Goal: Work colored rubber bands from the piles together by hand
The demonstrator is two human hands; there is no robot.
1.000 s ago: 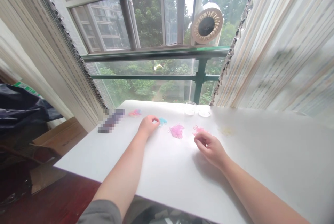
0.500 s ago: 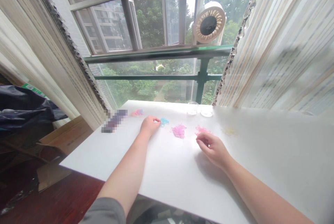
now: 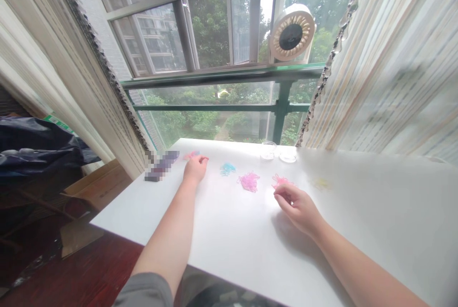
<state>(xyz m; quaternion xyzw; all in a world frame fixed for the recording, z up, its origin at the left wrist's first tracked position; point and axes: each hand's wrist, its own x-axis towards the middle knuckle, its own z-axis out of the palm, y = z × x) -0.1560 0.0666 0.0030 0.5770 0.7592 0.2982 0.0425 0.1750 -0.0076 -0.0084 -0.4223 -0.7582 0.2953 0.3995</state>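
My left hand (image 3: 195, 168) is at the far left part of the white table (image 3: 229, 230), its thumb and fingers pinched together. Whatever it may hold is too small to make out. Partly behind it lies a mixed pink and bluish pile (image 3: 190, 155) of thin bands. To its right sit a light blue pile (image 3: 228, 169) and a purple-pink pile (image 3: 249, 182) of small loops. My right hand (image 3: 296, 204) is curled, fingertips against the thumb, just in front of a bright pink pile (image 3: 280, 181) that it partly hides. Any object in its fingers is not visible.
Two clear round dishes (image 3: 268, 150) stand near the table's back edge. A pale yellow pile (image 3: 322, 183) lies to the right. A blurred-out dark object (image 3: 161, 166) is at the left edge. A white round fan (image 3: 292, 34) hangs by the window, and a cardboard box (image 3: 91, 185) is left of the table.
My left hand has moved left, from beside the light blue pile to the mixed pile. My right hand stays by the bright pink pile. The whole view has shifted slightly.
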